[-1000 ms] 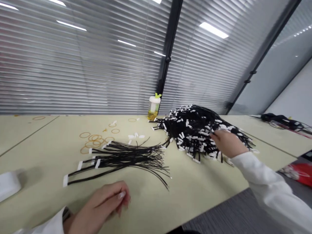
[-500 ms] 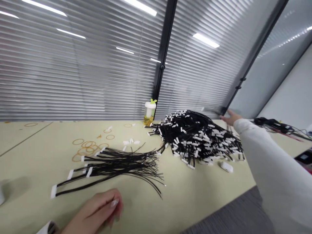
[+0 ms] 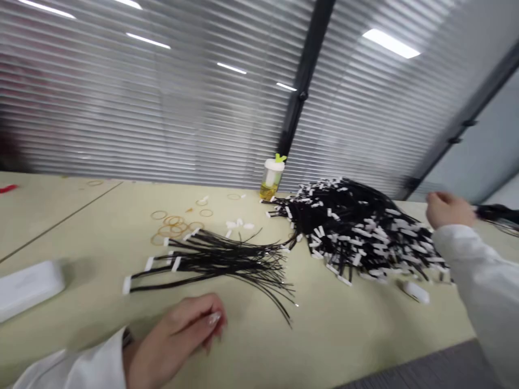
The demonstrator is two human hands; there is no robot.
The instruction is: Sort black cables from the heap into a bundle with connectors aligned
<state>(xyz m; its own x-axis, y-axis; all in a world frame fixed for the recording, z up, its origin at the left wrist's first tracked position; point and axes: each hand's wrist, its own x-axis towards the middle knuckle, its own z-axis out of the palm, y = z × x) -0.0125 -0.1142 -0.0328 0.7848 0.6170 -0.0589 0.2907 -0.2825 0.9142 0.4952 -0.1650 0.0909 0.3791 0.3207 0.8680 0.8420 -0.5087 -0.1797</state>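
My left hand (image 3: 184, 335) lies on the table near the front edge, fingers curled in and thumb pressed against the index finger. Nothing shows in it. Just beyond it is a row of black cables (image 3: 227, 262) with white connectors at their left ends and loose thin wire ends at the right. My right hand (image 3: 450, 209) is held closed at the far right, beside a big heap of black cables with white connectors (image 3: 365, 232). Its fingertips are hidden, so I cannot see whether anything is inside.
Rubber bands (image 3: 174, 224) and small white pieces (image 3: 239, 224) lie behind the row. A lidded jar with yellow contents (image 3: 272, 178) stands by the blinds. A white case (image 3: 30, 289) is at left, a small white case (image 3: 416, 292) before the heap, and dark cables (image 3: 498, 216) at far right.
My right hand, stretched out with a dark blur at its fingertips before, is now drawn back and closed. The view has turned left; my left hand keeps its curled pose.
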